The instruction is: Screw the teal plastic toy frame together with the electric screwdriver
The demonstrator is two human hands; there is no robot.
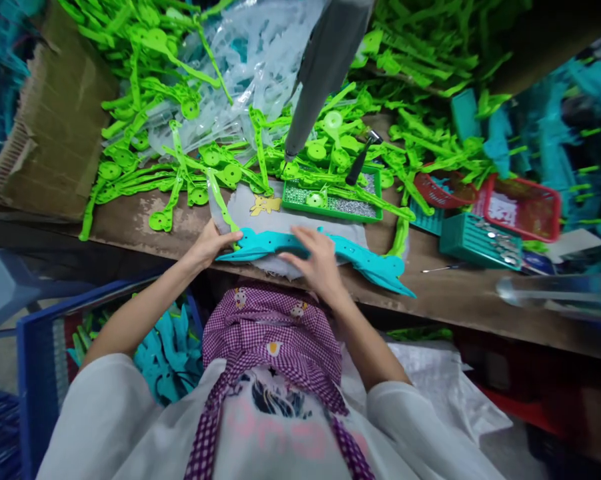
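Now, left hand [211,241]: grips the end of the blue toy piece [330,255].
Right hand [316,257]: flat and open, pressing its middle.
Blue toy piece: at the table edge [450,300].
Risk: it could slide off.

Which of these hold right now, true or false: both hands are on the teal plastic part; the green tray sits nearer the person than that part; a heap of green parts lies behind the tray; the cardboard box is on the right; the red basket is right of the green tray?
1. Both hands rest on the teal plastic part: true; left hand at its left end, right hand near the middle.
2. The green tray is nearer the person: false; it lies beyond the part.
3. A heap of green parts lies behind the tray: true.
4. The cardboard box is on the right: false; it is on the left.
5. The red basket is right of the tray: true.
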